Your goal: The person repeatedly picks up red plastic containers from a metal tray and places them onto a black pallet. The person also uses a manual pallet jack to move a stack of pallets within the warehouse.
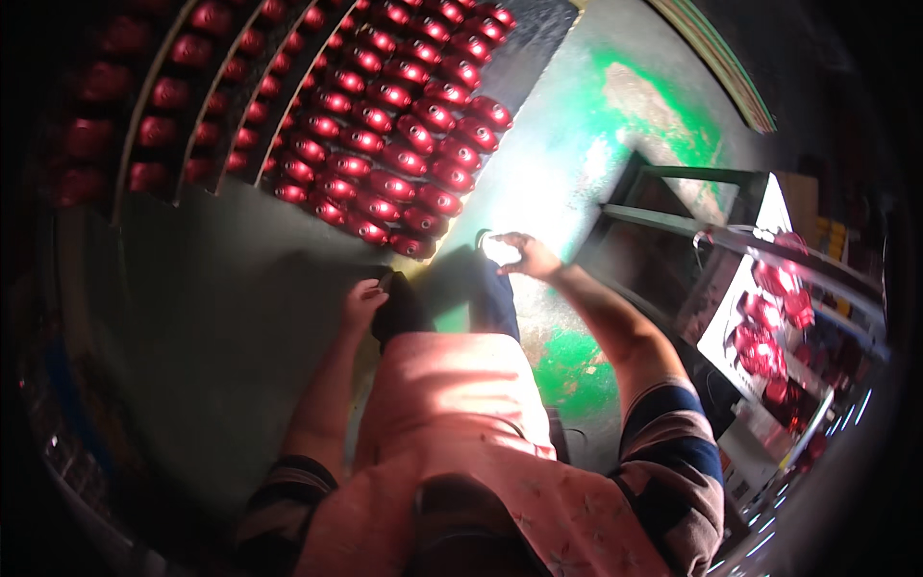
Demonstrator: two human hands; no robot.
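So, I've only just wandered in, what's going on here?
Someone in a pink cloth apron and striped short sleeves has both bare hands lowered in front. The left hand is beside a dark trouser leg. The right hand has its fingers beside a glaring white patch; I can't tell whether either holds anything. Ahead and leftward, glossy red rounded pieces stand in rows, with neither hand on them. More shiny red pieces are at right.

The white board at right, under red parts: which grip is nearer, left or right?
Right. The right grip is to the left of the white board, apart; the left grip is farther left.
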